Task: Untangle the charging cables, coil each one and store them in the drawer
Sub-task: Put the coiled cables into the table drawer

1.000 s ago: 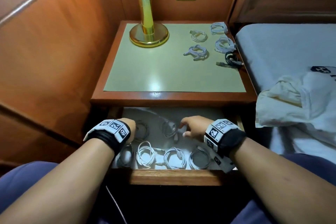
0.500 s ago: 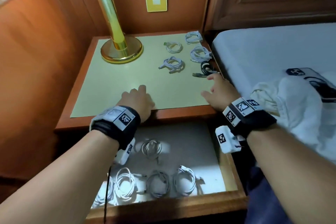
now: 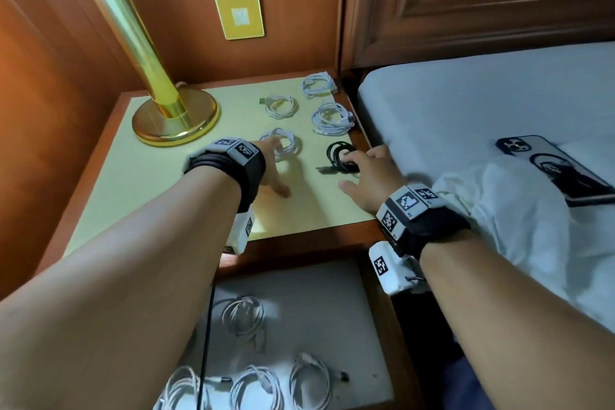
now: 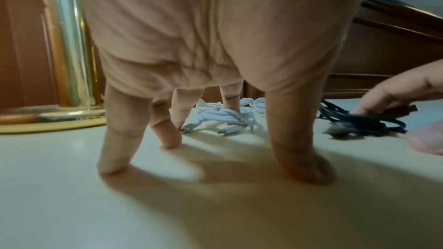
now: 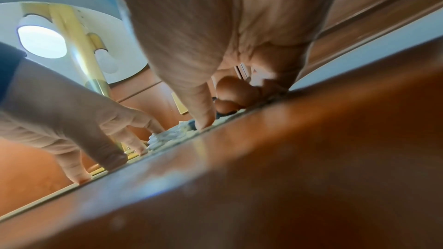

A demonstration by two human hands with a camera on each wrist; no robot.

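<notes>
Several coiled white cables lie on the nightstand top (image 3: 159,196). My left hand (image 3: 276,170) hovers over the nearest white coil (image 3: 283,143), fingers spread. In the left wrist view its fingertips (image 4: 115,166) stand on the tabletop and one finger touches that white coil (image 4: 225,118). My right hand (image 3: 359,170) rests its fingers on a black coiled cable (image 3: 336,156) near the right edge, thumb apart on the table. The black cable (image 4: 359,120) lies flat. The open drawer (image 3: 376,326) below holds several white coils (image 3: 243,313).
A brass lamp base (image 3: 176,120) stands at the back left of the nightstand. The bed (image 3: 482,93) runs along the right, with a phone (image 3: 549,170) and a white cloth (image 3: 515,210) on it. Wood panelling closes the left and back.
Both hands rose out of the drawer and moved forward over the nightstand top. The left now reaches the near white coil and the right has come onto the black cable.
</notes>
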